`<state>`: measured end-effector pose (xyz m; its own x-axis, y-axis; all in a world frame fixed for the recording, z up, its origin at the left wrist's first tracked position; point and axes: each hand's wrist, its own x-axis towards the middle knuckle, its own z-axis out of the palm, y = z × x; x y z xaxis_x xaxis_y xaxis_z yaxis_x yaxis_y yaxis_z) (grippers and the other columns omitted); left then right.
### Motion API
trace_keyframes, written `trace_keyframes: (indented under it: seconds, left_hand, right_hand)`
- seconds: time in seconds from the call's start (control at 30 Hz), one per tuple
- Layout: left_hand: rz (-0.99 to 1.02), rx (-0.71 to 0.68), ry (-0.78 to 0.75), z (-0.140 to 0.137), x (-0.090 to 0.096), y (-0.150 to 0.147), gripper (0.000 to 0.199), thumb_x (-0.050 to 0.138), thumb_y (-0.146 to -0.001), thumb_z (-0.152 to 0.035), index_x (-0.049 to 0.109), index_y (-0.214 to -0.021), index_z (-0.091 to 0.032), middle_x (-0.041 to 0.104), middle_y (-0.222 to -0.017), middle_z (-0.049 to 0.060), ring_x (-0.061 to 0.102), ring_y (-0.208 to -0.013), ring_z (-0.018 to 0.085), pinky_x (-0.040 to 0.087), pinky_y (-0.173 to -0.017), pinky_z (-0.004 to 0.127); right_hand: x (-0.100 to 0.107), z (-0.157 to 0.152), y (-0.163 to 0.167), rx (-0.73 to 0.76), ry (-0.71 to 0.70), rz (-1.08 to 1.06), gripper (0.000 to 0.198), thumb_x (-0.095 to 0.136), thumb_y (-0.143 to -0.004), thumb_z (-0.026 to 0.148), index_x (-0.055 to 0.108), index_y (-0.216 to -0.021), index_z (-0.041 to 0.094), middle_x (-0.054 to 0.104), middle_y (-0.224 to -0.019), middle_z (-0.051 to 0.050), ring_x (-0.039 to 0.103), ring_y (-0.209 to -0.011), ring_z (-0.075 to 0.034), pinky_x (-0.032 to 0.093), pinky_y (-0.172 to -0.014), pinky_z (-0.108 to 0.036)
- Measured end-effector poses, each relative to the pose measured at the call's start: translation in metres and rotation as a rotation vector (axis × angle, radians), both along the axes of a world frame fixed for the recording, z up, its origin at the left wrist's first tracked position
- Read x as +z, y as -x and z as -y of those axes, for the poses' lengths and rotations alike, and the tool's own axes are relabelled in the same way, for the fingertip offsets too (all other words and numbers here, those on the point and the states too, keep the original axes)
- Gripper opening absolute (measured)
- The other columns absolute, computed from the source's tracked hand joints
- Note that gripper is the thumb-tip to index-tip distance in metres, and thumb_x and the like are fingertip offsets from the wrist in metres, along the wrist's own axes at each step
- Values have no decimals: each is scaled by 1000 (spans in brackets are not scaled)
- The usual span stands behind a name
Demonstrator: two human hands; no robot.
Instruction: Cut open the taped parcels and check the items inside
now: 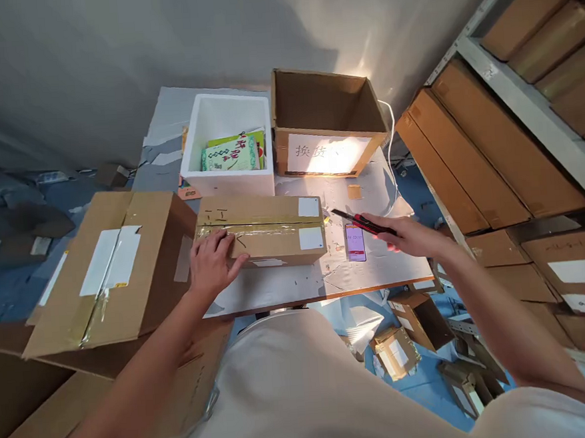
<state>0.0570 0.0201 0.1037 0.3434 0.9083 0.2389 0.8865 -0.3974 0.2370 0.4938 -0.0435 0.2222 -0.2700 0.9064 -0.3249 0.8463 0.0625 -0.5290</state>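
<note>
A long cardboard box, taped along its top seam and bearing two white labels at its right end, lies on the table. My left hand rests on the left end of this box, fingers spread over its top. In my right hand is a box cutter with a red and black handle, its blade pointing left toward the box's right end but apart from it. Below the cutter, a phone with a lit screen lies on the table.
Behind the box stand a white foam box holding colourful packets and an open cardboard carton with a handwritten sign. A large taped carton is at the left. Shelves with cartons line the right; opened boxes litter the floor.
</note>
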Motion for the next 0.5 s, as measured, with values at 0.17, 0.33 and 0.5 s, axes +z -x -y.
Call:
trace_keyframes:
  seconds: [0.17, 0.33, 0.5]
  left_hand:
    - [-98, -77, 1, -26, 25, -25, 93, 53, -63, -78, 46, -133, -17, 39, -143, 21, 33, -132, 41, 18, -106, 53]
    - [-241, -221, 95, -48, 24, -46, 125, 53, -47, -87, 27, -146, -17, 23, -153, 22, 17, -139, 46, 6, -108, 58]
    - [-249, -196, 145, -45, 19, -46, 126, 51, -51, -87, 20, -149, -15, 19, -154, 21, 16, -140, 45, 6, -108, 60]
  right_hand:
    - [-72, 21, 22, -508, 109, -673, 68, 53, -86, 38, 28, -148, 26, 64, -89, -3, 55, -50, -9, 47, -44, -23]
    - [-103, 11, 43, -592, 177, -880, 66, 54, -85, 32, 30, -147, 31, 61, -92, -1, 57, -51, -7, 51, -45, -23]
    - [-99, 7, 40, -563, 259, -849, 64, 53, -86, 25, 32, -146, 32, 63, -93, -1, 58, -50, -6, 51, -43, -20]
